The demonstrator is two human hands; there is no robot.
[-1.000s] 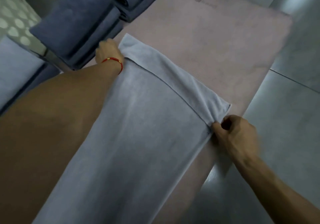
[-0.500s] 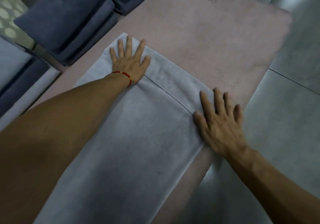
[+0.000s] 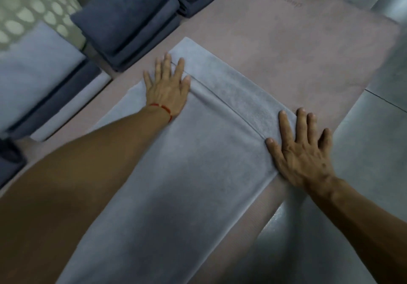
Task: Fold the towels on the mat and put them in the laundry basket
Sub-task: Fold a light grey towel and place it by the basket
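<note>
A pale grey towel [image 3: 180,173] lies lengthwise on a pink mat [image 3: 308,48], its far end doubled over in a narrow band. The left hand [image 3: 168,88], a red string at the wrist, presses flat on one side of that folded edge; the right hand [image 3: 301,151] presses flat on the other side, near the towel's border. Each grip is spread wide, fingers straight, clasping nothing. The step in hand appears to be smoothing the first fold, and doing it well likely means sweeping both palms outward along the crease so the edges line up and no air stays trapped before the next fold. At upper left stands a white perforated laundry basket [image 3: 28,13]; a light folded towel [image 3: 37,68] shows below its wall, though whether it sits inside cannot be told. Stacks of dark blue folded towels [image 3: 132,24] rest beside the mat's far-left edge, on the floor [image 3: 363,162].
</note>
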